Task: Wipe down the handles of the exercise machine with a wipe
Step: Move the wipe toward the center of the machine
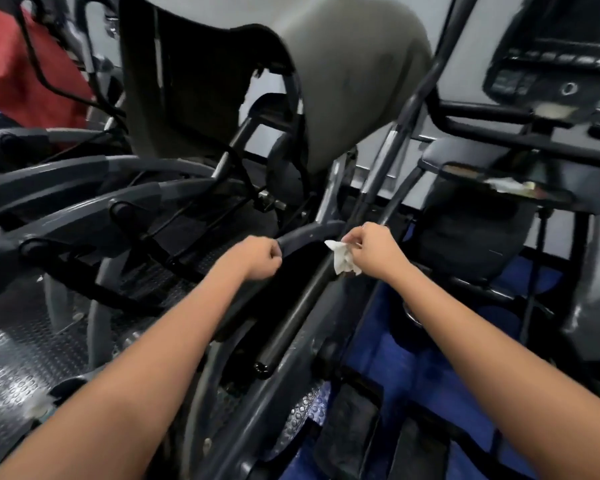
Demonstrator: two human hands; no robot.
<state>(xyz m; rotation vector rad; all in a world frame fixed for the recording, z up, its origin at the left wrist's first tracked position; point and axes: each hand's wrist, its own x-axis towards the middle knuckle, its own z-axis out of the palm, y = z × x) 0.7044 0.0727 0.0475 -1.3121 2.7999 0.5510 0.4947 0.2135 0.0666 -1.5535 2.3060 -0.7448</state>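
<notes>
At frame centre the right hand [374,252] pinches a crumpled wipe [343,258] beside the black handle [298,306], the left hand [258,258] apparently gripping another bar [305,233]; next, wrap and slide.

The console [565,64] is blurred and cut off at the right edge, its buttons unreadable.

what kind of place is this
Most likely a gym: a black foam-covered handle on an exercise machine, a button console on the machine to the right, and studded rubber flooring.
</notes>
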